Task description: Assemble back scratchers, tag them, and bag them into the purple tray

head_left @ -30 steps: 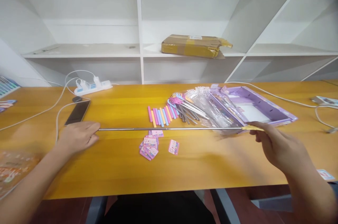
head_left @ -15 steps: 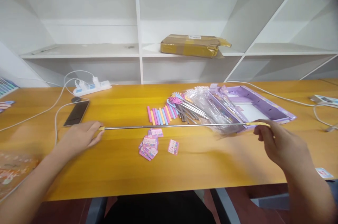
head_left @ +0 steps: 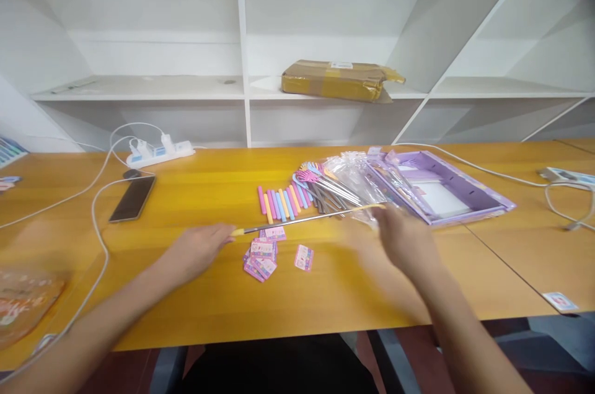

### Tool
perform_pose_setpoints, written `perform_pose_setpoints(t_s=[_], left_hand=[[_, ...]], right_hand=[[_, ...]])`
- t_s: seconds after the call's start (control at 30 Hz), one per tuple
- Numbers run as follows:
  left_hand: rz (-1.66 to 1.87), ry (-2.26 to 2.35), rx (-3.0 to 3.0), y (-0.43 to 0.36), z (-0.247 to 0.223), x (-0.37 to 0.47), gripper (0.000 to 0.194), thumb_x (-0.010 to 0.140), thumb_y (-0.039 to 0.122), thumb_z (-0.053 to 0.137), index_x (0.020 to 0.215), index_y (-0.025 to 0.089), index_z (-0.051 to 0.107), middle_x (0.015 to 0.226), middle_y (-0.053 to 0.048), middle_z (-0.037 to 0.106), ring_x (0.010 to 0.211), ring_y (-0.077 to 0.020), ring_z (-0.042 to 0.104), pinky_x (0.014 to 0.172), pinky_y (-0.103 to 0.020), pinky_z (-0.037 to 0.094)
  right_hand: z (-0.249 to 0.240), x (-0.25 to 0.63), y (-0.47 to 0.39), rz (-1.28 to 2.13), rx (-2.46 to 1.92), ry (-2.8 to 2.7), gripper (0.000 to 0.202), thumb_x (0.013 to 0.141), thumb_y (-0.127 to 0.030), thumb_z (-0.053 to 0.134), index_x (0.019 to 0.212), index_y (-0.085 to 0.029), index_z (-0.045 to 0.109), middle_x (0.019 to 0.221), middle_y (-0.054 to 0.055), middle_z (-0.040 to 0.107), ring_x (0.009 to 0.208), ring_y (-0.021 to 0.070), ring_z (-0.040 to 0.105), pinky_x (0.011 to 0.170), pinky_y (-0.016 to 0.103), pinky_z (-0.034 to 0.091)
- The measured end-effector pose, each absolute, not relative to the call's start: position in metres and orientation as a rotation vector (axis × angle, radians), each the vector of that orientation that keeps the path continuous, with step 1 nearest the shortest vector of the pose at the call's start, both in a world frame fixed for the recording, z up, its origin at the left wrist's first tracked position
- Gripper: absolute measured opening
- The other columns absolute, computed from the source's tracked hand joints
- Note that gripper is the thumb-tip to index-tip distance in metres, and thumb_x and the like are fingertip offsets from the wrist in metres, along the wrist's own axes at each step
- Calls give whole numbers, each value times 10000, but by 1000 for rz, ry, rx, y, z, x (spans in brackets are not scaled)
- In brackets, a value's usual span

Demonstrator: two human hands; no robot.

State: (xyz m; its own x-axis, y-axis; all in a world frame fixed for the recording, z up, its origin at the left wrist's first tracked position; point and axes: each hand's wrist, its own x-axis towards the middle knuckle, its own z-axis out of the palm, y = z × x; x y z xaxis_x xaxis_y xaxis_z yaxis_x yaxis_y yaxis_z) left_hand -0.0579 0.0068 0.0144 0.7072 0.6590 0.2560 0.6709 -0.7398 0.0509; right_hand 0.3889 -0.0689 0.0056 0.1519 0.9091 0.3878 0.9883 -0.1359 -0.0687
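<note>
A telescopic back scratcher (head_left: 307,218) with a metal rod stretches between my hands above the table. My left hand (head_left: 199,251) is closed round its yellow grip. On the other end, my right hand (head_left: 402,236), smeared by motion, pinches the yellow head. Behind the rod lie a row of pink, yellow, blue and purple grip tubes (head_left: 281,203) and a heap of back scratchers (head_left: 330,186) with coloured claw heads. Small pink printed cards (head_left: 263,250) form a loose pile just below the rod, with a single card (head_left: 304,258) to their right.
Clear plastic bags (head_left: 353,171) lie against a purple box (head_left: 469,186) on the right. A phone (head_left: 134,198) and a white power strip (head_left: 162,153) with cables are at the left. A taped carton (head_left: 334,80) rests on the shelf. An orange packet (head_left: 28,304) lies front left.
My hands have come closer together, the left moving right and the right moving left. The back scratcher's rod has become much shorter between them.
</note>
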Motion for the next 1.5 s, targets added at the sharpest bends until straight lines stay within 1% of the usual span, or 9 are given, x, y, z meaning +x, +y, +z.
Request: perform_pose_setpoints(t_s=[0.17,0.43,0.6,0.7,0.8,0.9,1.07,1.33,1.5], left_hand=[[-282,-1062,-2971,-4,7,-3,379,1122,349,304,994,191,624,880,-57,717,739,-193,682,637,-294,488],[-153,-1270,-2976,5,13,9,389,1126,376,254,1070,197,594,937,-58,703,777,-203,680,649,-299,483],[-169,-1395,-3009,11,10,9,408,1119,387,228,1162,200,588,1034,-93,710,879,-242,705,722,-333,504],[-248,-1534,-3019,15,6,1,396,1115,403,239,1197,198,568,1101,-113,719,926,-259,716,750,-349,503],[-286,-1685,-3002,19,2,-8,382,1112,416,252,1200,203,557,1079,-103,733,896,-267,719,727,-352,488],[-303,-1729,-2995,24,1,-14,375,1106,414,264,1210,210,560,1072,-100,738,899,-272,719,732,-352,481],[-342,-1732,-2980,25,2,-18,371,1106,431,273,1219,228,562,1059,-81,741,893,-258,721,735,-334,474],[-301,-1740,-3004,18,2,-15,386,1107,451,255,1226,232,549,1046,-82,741,878,-268,723,729,-341,470],[-450,-1895,-2999,16,2,-14,429,1100,429,266,1463,266,424,958,-56,728,784,-250,710,710,-341,492]], right_hand=[[0,281,-67,-435,-1865,-2277,306,1078,-241,339,883,-167,562,696,64,627,509,151,507,547,311,153],[40,291,-35,-309,-1844,-2409,367,1106,-318,320,934,-175,611,786,76,698,616,169,599,573,320,153],[47,313,-8,-77,-1661,-2390,402,1092,-466,389,892,-213,629,863,49,728,730,180,638,619,284,280],[38,347,9,-75,-1840,-2178,391,1076,-483,411,930,-217,657,959,64,730,812,205,662,672,290,367],[22,389,22,-271,-2169,-1808,358,1057,-438,430,1118,-177,668,1226,158,675,1005,273,679,773,336,446],[6,424,27,-273,-2461,-1562,475,1021,-463,480,1293,-90,594,1362,264,583,1151,361,651,885,419,482],[-9,446,29,-139,-2660,-1493,610,957,-514,572,1318,-22,572,1257,298,641,1156,388,664,928,458,504],[1,448,24,-256,-2534,-1382,378,981,-342,475,1127,-143,761,1168,226,702,950,319,698,778,409,500],[11,439,20,-301,-2217,-1326,386,995,-389,453,1110,-172,751,1046,166,746,874,278,661,776,372,449]])
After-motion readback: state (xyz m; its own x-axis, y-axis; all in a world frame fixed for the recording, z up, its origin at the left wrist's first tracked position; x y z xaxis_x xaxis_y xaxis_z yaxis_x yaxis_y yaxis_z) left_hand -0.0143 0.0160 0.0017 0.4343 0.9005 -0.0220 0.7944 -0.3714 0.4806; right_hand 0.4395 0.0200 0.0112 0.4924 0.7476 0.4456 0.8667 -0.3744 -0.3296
